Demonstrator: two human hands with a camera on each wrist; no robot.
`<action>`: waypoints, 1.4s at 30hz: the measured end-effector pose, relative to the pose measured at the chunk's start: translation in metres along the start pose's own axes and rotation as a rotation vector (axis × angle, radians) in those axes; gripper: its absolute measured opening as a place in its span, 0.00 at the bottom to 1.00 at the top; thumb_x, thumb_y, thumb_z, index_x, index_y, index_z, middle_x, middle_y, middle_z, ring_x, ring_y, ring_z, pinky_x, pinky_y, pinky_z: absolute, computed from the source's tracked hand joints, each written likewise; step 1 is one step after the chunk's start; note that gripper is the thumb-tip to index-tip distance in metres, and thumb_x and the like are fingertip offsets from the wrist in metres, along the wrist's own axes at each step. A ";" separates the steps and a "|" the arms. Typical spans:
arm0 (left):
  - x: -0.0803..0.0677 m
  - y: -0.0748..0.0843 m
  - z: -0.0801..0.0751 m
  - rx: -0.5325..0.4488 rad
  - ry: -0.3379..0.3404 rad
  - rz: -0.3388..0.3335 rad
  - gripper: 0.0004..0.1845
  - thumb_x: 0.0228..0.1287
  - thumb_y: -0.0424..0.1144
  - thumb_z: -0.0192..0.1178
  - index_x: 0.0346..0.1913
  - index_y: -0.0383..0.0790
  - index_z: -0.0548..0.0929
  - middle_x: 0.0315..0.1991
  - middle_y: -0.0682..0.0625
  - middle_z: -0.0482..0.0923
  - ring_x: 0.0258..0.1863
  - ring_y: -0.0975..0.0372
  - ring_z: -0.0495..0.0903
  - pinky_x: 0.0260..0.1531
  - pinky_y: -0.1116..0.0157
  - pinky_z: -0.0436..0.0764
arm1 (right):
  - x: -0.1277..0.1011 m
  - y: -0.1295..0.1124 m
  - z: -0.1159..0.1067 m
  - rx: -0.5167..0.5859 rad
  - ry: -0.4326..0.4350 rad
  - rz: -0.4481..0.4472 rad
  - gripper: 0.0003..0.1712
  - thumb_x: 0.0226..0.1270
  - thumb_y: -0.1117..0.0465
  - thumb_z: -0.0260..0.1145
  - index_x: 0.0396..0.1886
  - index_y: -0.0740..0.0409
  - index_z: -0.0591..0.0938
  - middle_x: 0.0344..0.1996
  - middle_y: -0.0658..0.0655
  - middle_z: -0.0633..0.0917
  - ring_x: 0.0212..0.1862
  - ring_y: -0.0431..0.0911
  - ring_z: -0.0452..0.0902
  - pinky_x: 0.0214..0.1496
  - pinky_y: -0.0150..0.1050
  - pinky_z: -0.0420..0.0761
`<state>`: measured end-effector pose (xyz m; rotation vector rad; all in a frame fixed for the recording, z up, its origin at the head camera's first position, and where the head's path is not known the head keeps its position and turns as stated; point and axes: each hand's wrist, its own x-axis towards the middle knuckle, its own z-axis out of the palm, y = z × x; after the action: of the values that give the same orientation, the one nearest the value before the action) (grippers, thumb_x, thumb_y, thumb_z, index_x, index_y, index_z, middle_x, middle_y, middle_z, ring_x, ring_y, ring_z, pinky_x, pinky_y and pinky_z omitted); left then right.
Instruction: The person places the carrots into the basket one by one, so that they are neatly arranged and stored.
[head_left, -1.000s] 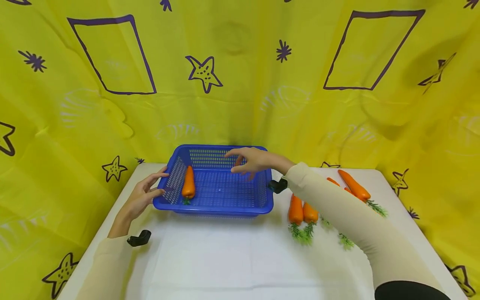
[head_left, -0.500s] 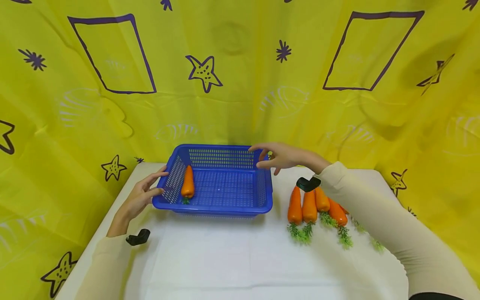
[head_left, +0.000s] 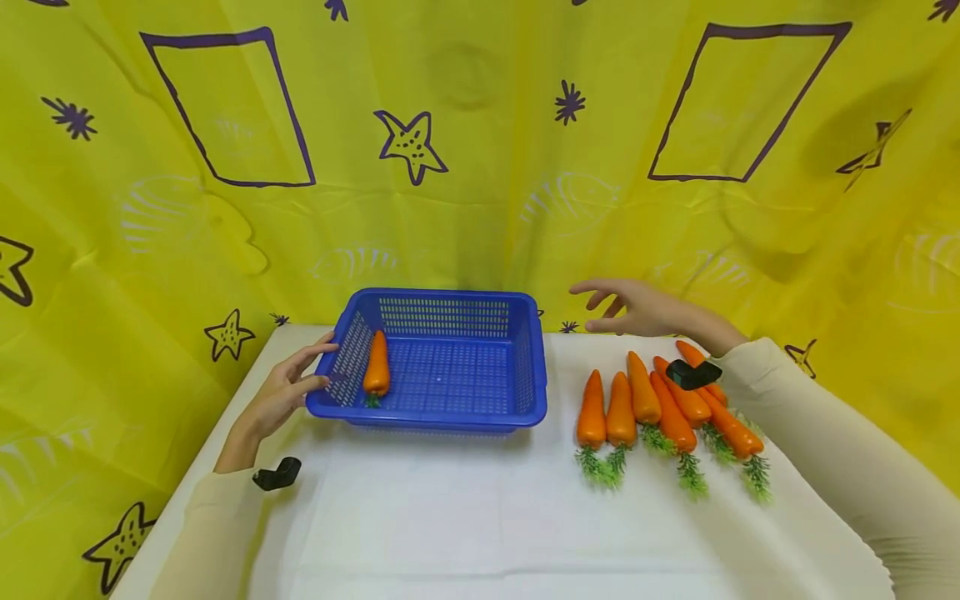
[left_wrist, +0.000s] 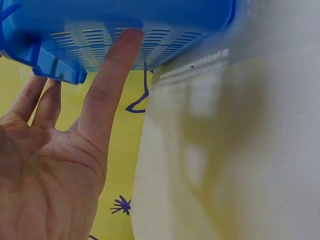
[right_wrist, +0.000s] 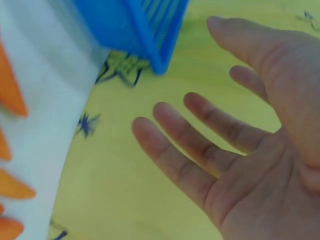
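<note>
the left hand is resting against the left wall of the blue basket, fingers straight and released, likely steadying it on the white bench. one carrot is lying inside the basket by that wall. the right hand is hovering with fingers spread and grasping nothing, just above and behind the row of carrots lying on the bench, right of the basket, tips pointing away.
</note>
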<state>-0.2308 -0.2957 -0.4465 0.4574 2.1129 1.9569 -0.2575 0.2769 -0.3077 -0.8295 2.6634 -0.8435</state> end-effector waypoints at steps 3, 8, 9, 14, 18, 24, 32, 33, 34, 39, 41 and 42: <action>0.000 -0.001 0.000 0.004 0.001 -0.010 0.27 0.78 0.31 0.53 0.76 0.38 0.65 0.85 0.54 0.42 0.71 0.57 0.61 0.46 0.56 0.88 | -0.014 0.016 -0.004 -0.021 0.040 0.013 0.35 0.72 0.56 0.70 0.75 0.56 0.71 0.59 0.67 0.80 0.53 0.60 0.83 0.50 0.53 0.87; 0.001 -0.001 0.001 0.017 0.005 -0.013 0.27 0.78 0.31 0.53 0.76 0.38 0.65 0.85 0.54 0.42 0.72 0.53 0.60 0.46 0.56 0.88 | -0.035 0.044 -0.008 -0.047 0.086 0.062 0.36 0.72 0.56 0.71 0.75 0.58 0.70 0.60 0.68 0.80 0.53 0.60 0.83 0.50 0.54 0.86; 0.001 -0.001 0.000 0.018 0.005 -0.012 0.27 0.78 0.32 0.53 0.76 0.38 0.65 0.85 0.54 0.42 0.71 0.53 0.61 0.46 0.56 0.88 | -0.039 0.049 -0.009 -0.050 0.091 0.072 0.36 0.72 0.56 0.71 0.75 0.59 0.70 0.60 0.68 0.79 0.53 0.59 0.83 0.50 0.54 0.86; 0.001 -0.002 -0.002 0.008 0.003 -0.006 0.27 0.78 0.31 0.53 0.76 0.38 0.65 0.85 0.54 0.42 0.70 0.57 0.62 0.46 0.57 0.88 | -0.055 0.073 -0.010 -0.057 0.118 0.114 0.37 0.71 0.58 0.71 0.75 0.63 0.68 0.59 0.70 0.80 0.52 0.60 0.83 0.50 0.55 0.86; 0.001 -0.003 -0.003 -0.001 0.001 -0.006 0.27 0.78 0.31 0.54 0.77 0.38 0.65 0.85 0.54 0.42 0.72 0.56 0.60 0.46 0.56 0.88 | -0.065 0.089 -0.012 -0.067 0.144 0.138 0.37 0.71 0.59 0.71 0.75 0.64 0.68 0.58 0.71 0.81 0.52 0.63 0.83 0.48 0.54 0.86; 0.000 -0.002 -0.003 -0.007 0.003 -0.011 0.27 0.78 0.31 0.53 0.76 0.38 0.65 0.85 0.54 0.42 0.71 0.56 0.60 0.45 0.57 0.88 | -0.075 0.112 -0.017 -0.014 0.139 0.203 0.38 0.74 0.58 0.68 0.76 0.66 0.65 0.60 0.77 0.78 0.56 0.71 0.79 0.49 0.57 0.86; 0.001 -0.002 -0.003 -0.001 0.000 -0.014 0.27 0.78 0.30 0.53 0.76 0.38 0.66 0.85 0.54 0.41 0.76 0.48 0.54 0.45 0.58 0.88 | -0.086 0.140 -0.015 0.054 0.083 0.345 0.41 0.76 0.54 0.66 0.77 0.69 0.60 0.63 0.82 0.73 0.58 0.74 0.77 0.52 0.60 0.86; 0.001 -0.002 -0.004 -0.001 0.000 -0.014 0.27 0.78 0.30 0.53 0.76 0.38 0.65 0.85 0.54 0.41 0.76 0.46 0.53 0.45 0.58 0.88 | -0.087 0.143 -0.014 0.052 0.078 0.350 0.41 0.76 0.54 0.66 0.77 0.69 0.60 0.63 0.83 0.73 0.58 0.74 0.76 0.51 0.60 0.86; 0.001 -0.002 -0.004 -0.001 -0.001 -0.014 0.27 0.78 0.30 0.53 0.76 0.38 0.65 0.85 0.54 0.41 0.76 0.46 0.52 0.45 0.58 0.88 | -0.089 0.146 -0.014 0.049 0.072 0.355 0.41 0.75 0.54 0.66 0.77 0.70 0.61 0.63 0.83 0.73 0.58 0.74 0.76 0.52 0.60 0.85; 0.002 -0.004 -0.004 -0.013 -0.008 -0.011 0.27 0.78 0.30 0.53 0.76 0.38 0.65 0.85 0.54 0.41 0.75 0.51 0.55 0.44 0.58 0.88 | -0.098 0.160 -0.008 0.049 0.017 0.376 0.41 0.75 0.54 0.66 0.76 0.71 0.61 0.63 0.83 0.71 0.60 0.74 0.73 0.52 0.61 0.85; 0.002 -0.004 -0.004 -0.016 -0.009 -0.008 0.27 0.78 0.30 0.54 0.76 0.37 0.65 0.85 0.54 0.41 0.74 0.53 0.56 0.44 0.58 0.88 | -0.100 0.166 -0.007 0.081 -0.017 0.390 0.41 0.76 0.55 0.65 0.76 0.71 0.60 0.64 0.84 0.70 0.61 0.74 0.72 0.53 0.61 0.85; 0.002 -0.004 -0.004 -0.015 -0.009 -0.006 0.27 0.78 0.30 0.54 0.76 0.37 0.65 0.85 0.54 0.41 0.74 0.54 0.56 0.44 0.58 0.88 | -0.102 0.168 -0.006 0.102 -0.034 0.396 0.41 0.76 0.55 0.65 0.77 0.71 0.59 0.65 0.84 0.68 0.61 0.74 0.72 0.53 0.61 0.85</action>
<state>-0.2345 -0.2992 -0.4499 0.4556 2.0902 1.9620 -0.2522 0.4518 -0.3972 -0.2723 2.5984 -0.8406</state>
